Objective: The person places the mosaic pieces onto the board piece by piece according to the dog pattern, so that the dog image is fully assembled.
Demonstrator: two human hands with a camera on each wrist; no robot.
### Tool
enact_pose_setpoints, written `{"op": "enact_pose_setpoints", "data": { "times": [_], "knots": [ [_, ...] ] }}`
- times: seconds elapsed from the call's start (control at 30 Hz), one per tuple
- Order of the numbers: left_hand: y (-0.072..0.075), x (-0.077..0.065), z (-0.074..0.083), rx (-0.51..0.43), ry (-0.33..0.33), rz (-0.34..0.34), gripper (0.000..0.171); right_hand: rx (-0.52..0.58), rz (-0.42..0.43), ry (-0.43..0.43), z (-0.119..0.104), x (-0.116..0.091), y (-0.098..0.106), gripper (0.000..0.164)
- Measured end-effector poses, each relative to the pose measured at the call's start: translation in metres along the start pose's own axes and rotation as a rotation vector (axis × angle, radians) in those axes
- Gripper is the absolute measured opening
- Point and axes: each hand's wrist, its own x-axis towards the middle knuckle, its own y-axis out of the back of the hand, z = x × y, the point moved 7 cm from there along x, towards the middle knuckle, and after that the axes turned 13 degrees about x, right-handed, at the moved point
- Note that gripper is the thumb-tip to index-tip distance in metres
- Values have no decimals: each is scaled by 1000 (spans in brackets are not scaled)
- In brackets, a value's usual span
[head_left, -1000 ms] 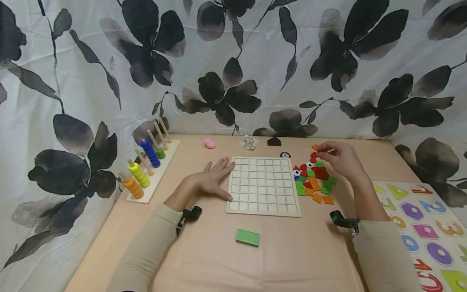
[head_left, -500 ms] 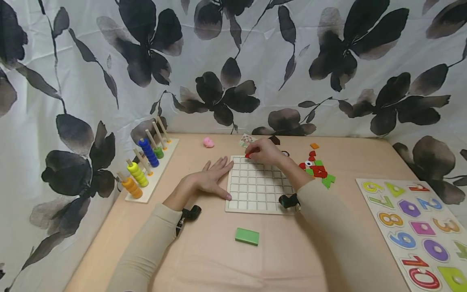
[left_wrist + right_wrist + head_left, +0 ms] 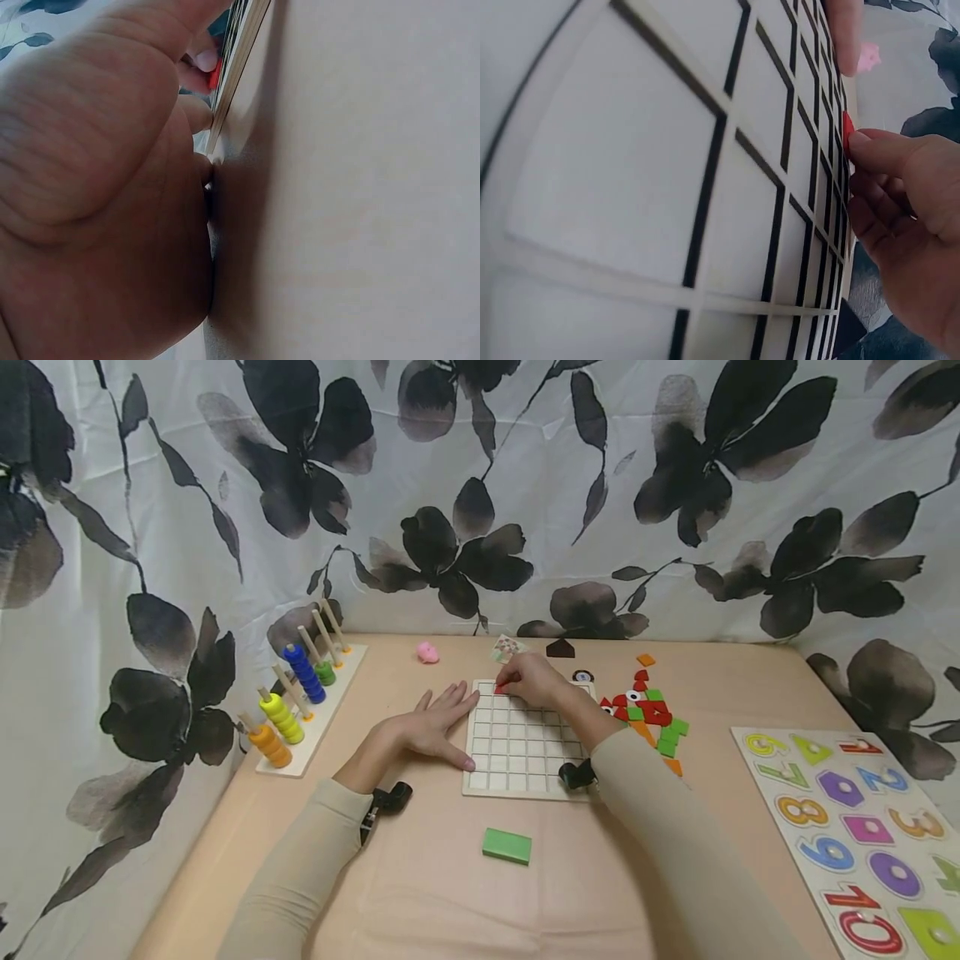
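The square, pale board lies flat on the smooth, light tabletop; raised, straight ridges divide its face into small square cells. The left hand rests at the board's left edge, fingers extended and spread, gripping nothing. The right hand pinches a small red piece between thumb and bent fingers at the board's far-left corner. Flat, straight-edged coloured pieces lie grouped at the board's right. A rectangular green block lies near its front edge.
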Motion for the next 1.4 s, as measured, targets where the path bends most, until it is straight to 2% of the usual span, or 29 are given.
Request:
{"op": "enact_pose_setpoints", "data": {
  "times": [0.2, 0.33, 0.43, 0.57, 0.67, 0.77, 0.87, 0.97, 1.07, 1.2, 1.4],
  "knots": [
    [0, -4, -1, 11, -3, -3, 127, -124, -39, 90, -9, -3, -5, 16],
    [0, -7, -1, 2, -2, 2, 127, -57, -14, 113, -7, -14, 2, 21],
    [0, -7, 0, -9, -11, 11, 126, 34, 57, 99, 1, -28, 22, 27],
    [-3, -7, 0, -13, -20, 12, 127, 92, 221, 59, 24, -53, 69, 31],
    [-4, -8, -1, -9, -16, 6, 127, 77, 376, -35, 54, -76, 110, 34],
    [-3, -9, -2, 3, -10, 2, 127, 113, 462, -199, 88, -99, 140, 38],
    [-2, -9, -2, 9, -16, 5, 127, 208, 476, -400, 120, -121, 151, 42],
    [-2, -8, -1, 8, -22, 4, 127, 275, 450, -532, 143, -137, 149, 46],
    [-2, -8, 0, 16, -20, -4, 127, 313, 416, -575, 158, -143, 144, 45],
    [-1, -9, 1, 17, -17, -7, 126, 307, 401, -598, 172, -142, 141, 36],
    [1, -10, 2, 1, -12, -8, 126, 231, 403, -523, 166, -136, 148, 25]
  ]
}}
